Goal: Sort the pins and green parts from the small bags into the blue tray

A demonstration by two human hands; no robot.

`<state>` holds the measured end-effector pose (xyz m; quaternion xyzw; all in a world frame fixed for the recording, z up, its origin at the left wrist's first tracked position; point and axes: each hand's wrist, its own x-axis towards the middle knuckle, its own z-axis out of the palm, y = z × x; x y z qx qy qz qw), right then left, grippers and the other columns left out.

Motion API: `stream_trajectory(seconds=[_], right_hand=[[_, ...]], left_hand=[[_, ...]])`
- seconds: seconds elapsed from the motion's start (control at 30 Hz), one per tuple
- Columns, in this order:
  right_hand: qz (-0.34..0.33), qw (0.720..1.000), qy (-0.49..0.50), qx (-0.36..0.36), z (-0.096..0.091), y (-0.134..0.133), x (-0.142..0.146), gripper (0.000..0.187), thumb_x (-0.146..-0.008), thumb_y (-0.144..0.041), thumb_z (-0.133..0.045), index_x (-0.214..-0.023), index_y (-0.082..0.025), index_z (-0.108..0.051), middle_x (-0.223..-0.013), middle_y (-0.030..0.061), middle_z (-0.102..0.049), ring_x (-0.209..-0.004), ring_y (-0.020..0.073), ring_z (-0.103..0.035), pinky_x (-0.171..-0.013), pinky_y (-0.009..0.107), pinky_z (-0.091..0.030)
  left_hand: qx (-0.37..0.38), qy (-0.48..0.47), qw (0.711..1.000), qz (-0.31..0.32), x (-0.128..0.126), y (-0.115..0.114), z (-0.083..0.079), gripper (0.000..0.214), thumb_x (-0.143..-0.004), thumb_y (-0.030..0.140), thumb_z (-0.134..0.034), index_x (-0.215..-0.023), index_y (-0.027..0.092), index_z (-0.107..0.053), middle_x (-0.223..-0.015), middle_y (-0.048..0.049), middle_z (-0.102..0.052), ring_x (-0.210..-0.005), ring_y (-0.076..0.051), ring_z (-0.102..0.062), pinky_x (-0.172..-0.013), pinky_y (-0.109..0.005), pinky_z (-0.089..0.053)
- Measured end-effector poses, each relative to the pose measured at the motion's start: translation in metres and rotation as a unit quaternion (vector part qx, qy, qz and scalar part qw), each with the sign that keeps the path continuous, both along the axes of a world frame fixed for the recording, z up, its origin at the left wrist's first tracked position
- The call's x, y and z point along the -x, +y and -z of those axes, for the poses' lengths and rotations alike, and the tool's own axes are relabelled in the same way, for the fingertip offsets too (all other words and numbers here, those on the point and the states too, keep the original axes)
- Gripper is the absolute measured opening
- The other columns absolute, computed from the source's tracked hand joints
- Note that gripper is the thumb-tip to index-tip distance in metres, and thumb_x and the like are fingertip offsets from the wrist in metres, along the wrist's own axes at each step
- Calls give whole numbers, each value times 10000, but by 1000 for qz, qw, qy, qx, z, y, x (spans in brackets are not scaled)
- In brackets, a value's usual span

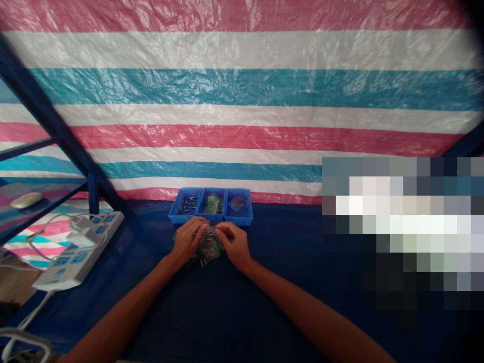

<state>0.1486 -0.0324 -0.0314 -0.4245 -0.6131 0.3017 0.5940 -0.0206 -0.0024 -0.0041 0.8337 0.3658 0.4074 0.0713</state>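
Between my hands is a see-through plastic bag (207, 248) with small metal pins showing in or on it. My left hand (189, 239) has its fingers curled in at the bag's left edge. Opposite it, my right hand (235, 243) pinches with thumb and fingertips at the upper right edge. Greenish plastic shows partly beneath both hands. Just beyond stand three joined blue bins: the left bin (174, 218) holds loose metal pins, the middle bin (206, 190) green-tinted plastic bags, and the right bin (238, 221) a see-through bag of small parts.
A white power strip (81, 259) with plugs and cables lies left on the dark blue table (212, 317). Blue frame bars (71, 146) slant at the left. Striped plastic sheeting (242, 85) hangs behind the table. The right side is pixelated.
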Motion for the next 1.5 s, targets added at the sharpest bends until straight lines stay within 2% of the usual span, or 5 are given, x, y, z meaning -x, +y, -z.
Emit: stream_trajectory(seconds=[0.67, 1.0, 1.2, 1.37, 1.5], right_hand=[[6, 1000, -5, 12, 2, 1, 0, 239, -899, -347, -487, -812, -168, -620, -714, 13, -600, -633, 125, -538, -552, 204, -393], [7, 1000, -2, 21, 2, 1, 1, 268, -902, -367, -477, -847, -168, -648, -717, 24, -614, -635, 137, -555, -539, 214, -409], [13, 1000, 7, 19, -1, 1, 1, 300, -929, -365, -427, -953, -174, -657, -744, 28, -625, -636, 139, -569, -547, 219, -418], [16, 1000, 6, 19, 0, 1, 0, 315, -936, -367, -411, -959, -171, -656, -697, 16, -599, -600, 128, -551, -547, 214, -405], [15, 1000, 10, 14, 1, 1, 0, 311, -937, -361, -412, -951, -169, -655, -699, 15, -596, -621, 129, -554, -556, 214, -403]], left_hand=[[-45, -23, 999, 20, -1, -3, -2, 126, -877, 235, -564, -940, 179, -657, -897, -48, -693, -839, -157, -642, -775, -269, -504], [61, -98, 993, -7, -4, -8, -7, 127, -822, 293, -635, -840, 175, -677, -847, -42, -702, -780, -158, -650, -730, -266, -523], [111, -157, 981, -1, -5, -11, -7, 171, -873, 314, -548, -904, 157, -607, -950, -74, -691, -845, -177, -661, -703, -282, -543], [47, -83, 994, -56, -4, -9, -5, 175, -884, 301, -538, -947, 170, -636, -897, -38, -689, -776, -146, -643, -726, -260, -519], [0, -39, 999, -29, -3, -7, -4, 200, -902, 256, -515, -1021, 192, -663, -924, -36, -680, -841, -147, -628, -790, -265, -500]])
